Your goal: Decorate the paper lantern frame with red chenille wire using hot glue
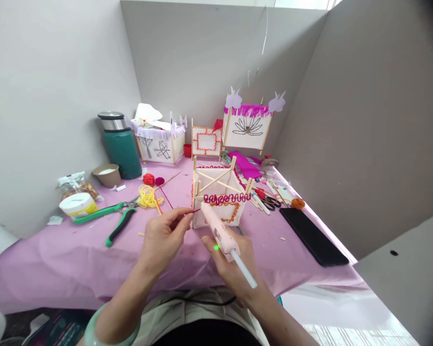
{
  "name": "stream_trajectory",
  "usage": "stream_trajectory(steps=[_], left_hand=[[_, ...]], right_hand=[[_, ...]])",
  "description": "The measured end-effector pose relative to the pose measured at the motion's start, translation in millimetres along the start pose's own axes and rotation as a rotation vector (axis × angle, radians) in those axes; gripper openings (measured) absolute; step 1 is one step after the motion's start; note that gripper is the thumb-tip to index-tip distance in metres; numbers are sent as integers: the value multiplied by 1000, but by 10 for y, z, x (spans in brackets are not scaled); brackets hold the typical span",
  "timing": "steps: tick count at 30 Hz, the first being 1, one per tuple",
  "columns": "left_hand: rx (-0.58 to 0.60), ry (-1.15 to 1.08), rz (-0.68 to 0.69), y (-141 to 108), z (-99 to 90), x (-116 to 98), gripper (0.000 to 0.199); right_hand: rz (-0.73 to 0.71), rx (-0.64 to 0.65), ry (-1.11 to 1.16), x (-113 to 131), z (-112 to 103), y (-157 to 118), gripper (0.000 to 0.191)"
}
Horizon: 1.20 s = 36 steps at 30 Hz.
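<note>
My left hand [168,236] pinches a thin magenta yarn [197,210], its fingers closed near the left front corner of a white box-shaped lantern [199,220]. Wooden sticks form the lantern's frame and cross over its top. Wavy magenta yarn runs along its upper front edge, with orange yarn in a frame shape below. My right hand [234,257] is wrapped round a pink glue gun [219,232], whose nozzle is at the lantern's upper left front corner, close to the yarn. A white glue stick [243,268] sticks out of the gun's back, and a green light shows beside it.
Green-handled pliers [120,227], yellow yarn [148,197] and a green bottle [122,153] are on the left. Black scissors [271,203] and a black phone [312,236] lie right. Decorated lanterns [248,129] stand at the back of the pink-covered table [122,269].
</note>
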State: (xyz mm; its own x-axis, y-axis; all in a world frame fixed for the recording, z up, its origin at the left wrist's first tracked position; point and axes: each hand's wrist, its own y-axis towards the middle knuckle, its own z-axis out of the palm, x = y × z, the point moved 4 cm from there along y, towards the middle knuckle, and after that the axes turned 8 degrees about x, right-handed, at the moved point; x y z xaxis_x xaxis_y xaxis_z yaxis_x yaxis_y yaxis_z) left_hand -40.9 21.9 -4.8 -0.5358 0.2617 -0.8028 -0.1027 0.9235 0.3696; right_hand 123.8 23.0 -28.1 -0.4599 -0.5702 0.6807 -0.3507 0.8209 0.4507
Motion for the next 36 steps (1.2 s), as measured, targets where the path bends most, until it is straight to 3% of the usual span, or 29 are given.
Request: stream_trajectory(steps=[10, 19, 36], left_hand=[[-85, 166, 148, 142, -96, -212, 17], [-173, 418, 391, 312, -142, -474, 12], [-64, 444, 371, 445, -102, -499, 14]], right_hand=[[19, 15, -1, -19, -15, -10, 25], [0, 6, -19, -24, 1, -9, 24], [45, 34, 31, -82, 14, -80, 24]])
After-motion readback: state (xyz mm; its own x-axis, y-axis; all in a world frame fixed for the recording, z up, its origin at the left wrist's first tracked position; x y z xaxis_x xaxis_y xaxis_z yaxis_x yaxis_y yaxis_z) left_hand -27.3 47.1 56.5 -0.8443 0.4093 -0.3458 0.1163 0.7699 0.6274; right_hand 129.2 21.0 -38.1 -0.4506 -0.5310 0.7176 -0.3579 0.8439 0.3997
